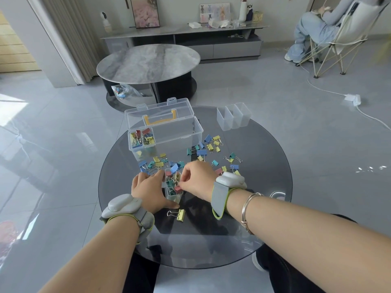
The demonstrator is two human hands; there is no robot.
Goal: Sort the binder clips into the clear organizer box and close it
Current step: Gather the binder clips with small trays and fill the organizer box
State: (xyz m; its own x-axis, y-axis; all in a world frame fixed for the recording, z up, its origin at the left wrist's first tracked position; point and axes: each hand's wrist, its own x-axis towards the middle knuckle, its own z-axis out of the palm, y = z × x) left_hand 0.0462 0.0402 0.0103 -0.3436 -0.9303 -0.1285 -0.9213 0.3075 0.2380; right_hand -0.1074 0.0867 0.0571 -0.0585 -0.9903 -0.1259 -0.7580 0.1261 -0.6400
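- Left hand wraps the small clear plastic insert cup, its grip clamped on the wall; right hand pinches a red binder clip at the rim.
- The cup looks overfull, so one nudge could spill clips across the round dark glass table.
- The clear organizer box stands open just behind, loose clips scattered beside it.
- The cup's base and the right fingertips are hidden.

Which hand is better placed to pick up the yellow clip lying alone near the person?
Left. The left hand steadies the small clear bin, and its thumb lies just above the yellow clip. The right hand is busy with a red clip.
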